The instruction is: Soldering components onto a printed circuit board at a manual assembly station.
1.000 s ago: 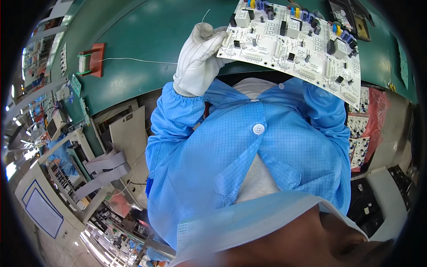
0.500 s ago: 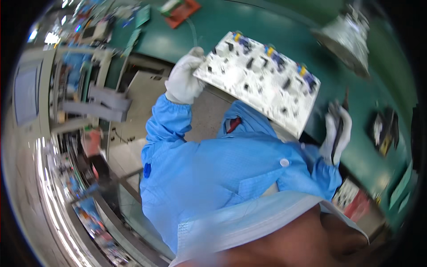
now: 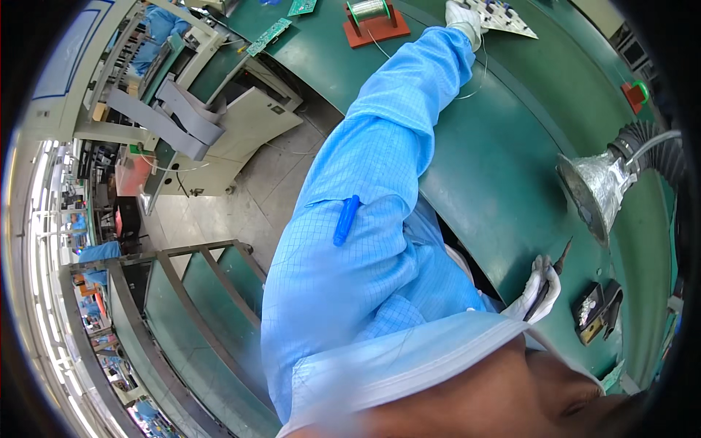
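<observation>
1 head-worn fisheye view looks steeply down over the green bench [image 3: 496, 168].

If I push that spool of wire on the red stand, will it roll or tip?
The spool probably won't roll away: it sits in a red stand with a flat base. Its loose wire trails off, so it would likely unwind or snag.

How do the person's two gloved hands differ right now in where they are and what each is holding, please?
The left hand is stretched far out at the end of a straight arm, while the right hand stays close to the body at the near table edge. The left hand holds the white circuit board by its edge; the right hand grips a thin dark soldering iron pointing up. Both wear white gloves and are over the green table.
</observation>
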